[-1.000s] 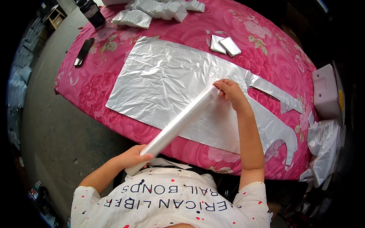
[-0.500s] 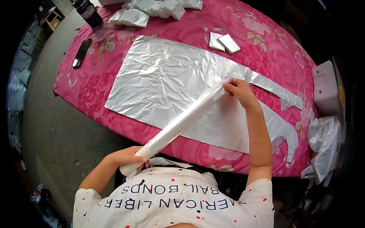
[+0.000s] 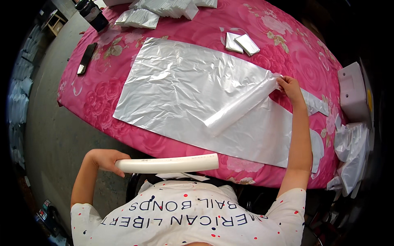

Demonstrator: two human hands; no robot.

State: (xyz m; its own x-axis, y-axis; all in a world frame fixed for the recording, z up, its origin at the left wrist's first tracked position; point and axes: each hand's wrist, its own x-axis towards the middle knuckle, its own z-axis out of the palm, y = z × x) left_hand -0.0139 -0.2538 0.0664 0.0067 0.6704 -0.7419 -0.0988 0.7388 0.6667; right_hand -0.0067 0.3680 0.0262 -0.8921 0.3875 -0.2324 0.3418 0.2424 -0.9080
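Note:
My left hand (image 3: 107,160) is wrapped around one end of a white plastic pipe (image 3: 172,164), which lies level in front of my shirt, just off the table's near edge. With thumb and fingers pinched, my right hand (image 3: 290,88) grips the far end of a rolled-up plastic film (image 3: 242,104). This flattened, shiny roll rests slantwise on a stack of thin silvery-white plastic sheets (image 3: 160,82). The sheets are creased and spread over the middle of the table. Their right end has a curved cut-out strip (image 3: 317,149), like an apron's, partly hidden behind my right forearm.
A pink floral tablecloth (image 3: 102,96) covers the table. Two folded packets (image 3: 247,44) lie beyond the sheets, with several stacked folded packets (image 3: 164,10) at the back. A phone (image 3: 87,58) and dark bottle (image 3: 93,15) are left; a pale box (image 3: 353,88) and plastic bags (image 3: 351,149) right.
The pipe has come out of the rolled film. My left hand has drawn it left and turned it level; my right hand has moved right and away from me with the film.

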